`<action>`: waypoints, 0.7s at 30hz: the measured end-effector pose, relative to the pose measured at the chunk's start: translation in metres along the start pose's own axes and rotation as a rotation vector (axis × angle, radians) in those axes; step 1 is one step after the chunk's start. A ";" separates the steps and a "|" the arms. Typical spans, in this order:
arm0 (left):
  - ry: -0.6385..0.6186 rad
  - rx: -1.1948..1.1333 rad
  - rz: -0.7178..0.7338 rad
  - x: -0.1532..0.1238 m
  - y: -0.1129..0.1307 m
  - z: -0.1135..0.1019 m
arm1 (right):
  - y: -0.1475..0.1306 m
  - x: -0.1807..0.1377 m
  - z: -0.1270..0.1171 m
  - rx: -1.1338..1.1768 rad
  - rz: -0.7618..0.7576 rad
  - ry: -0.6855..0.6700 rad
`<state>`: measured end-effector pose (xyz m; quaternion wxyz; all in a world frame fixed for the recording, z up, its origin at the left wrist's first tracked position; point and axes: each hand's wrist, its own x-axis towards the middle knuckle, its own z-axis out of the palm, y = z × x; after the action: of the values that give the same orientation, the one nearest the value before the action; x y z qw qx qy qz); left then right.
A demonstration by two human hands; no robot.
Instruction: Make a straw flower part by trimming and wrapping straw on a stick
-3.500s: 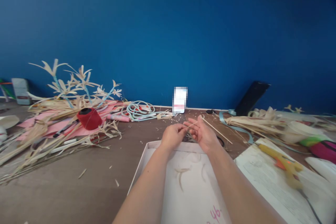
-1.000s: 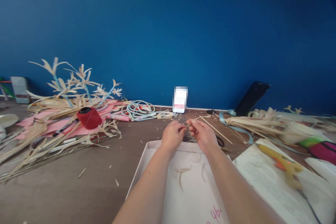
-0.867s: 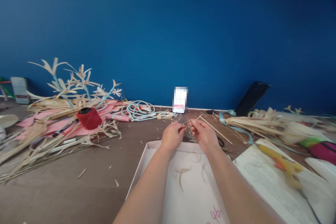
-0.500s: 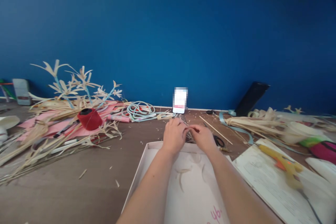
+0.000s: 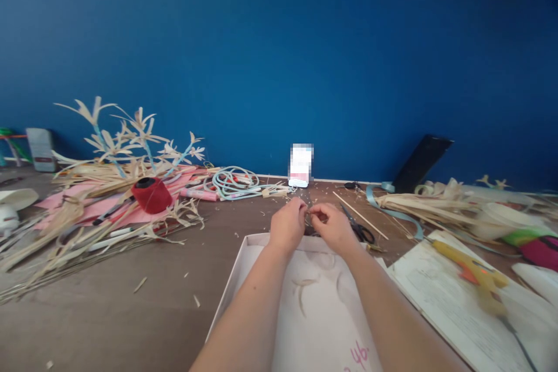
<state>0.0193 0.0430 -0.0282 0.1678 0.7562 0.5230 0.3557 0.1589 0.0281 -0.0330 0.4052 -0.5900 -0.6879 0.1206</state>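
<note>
My left hand (image 5: 288,225) and my right hand (image 5: 333,225) meet above the far edge of a shallow white box lid (image 5: 261,238). The fingers of both hands are pinched close together. Whatever sits between the fingertips is too small and too hidden to name. Inside the lid lie a few thin curled pale strips (image 5: 301,296), and pink handwriting marks its near part. Dark-handled scissors (image 5: 365,234) rest just right of my right hand, partly covered by it.
On the left stand pale husk-like flowers (image 5: 142,128) beside a red thread spool (image 5: 151,195). A coiled pale-blue cord (image 5: 235,182) and a lit phone (image 5: 300,165) lie towards the wall. At right, a yellow glue gun (image 5: 473,273) rests on a booklet (image 5: 440,296).
My right hand has drawn slightly away from the left, and its thumb and finger form a clearer pinch. The view has shifted a little.
</note>
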 end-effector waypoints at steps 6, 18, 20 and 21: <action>-0.006 -0.316 -0.091 0.004 -0.006 0.006 | -0.008 -0.001 0.000 0.099 -0.039 0.082; -0.106 -0.673 -0.179 0.009 -0.005 0.003 | -0.015 -0.004 0.001 0.255 -0.031 0.181; -0.112 -0.673 -0.168 0.008 -0.005 0.003 | -0.017 -0.004 -0.002 0.178 -0.084 0.177; -0.117 -0.672 -0.162 0.008 -0.006 0.004 | -0.017 -0.004 -0.003 0.155 -0.103 0.180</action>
<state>0.0195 0.0529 -0.0319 0.4646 0.6337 0.4247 0.4496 0.1489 0.0192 -0.0213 0.5154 -0.5294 -0.6665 0.0990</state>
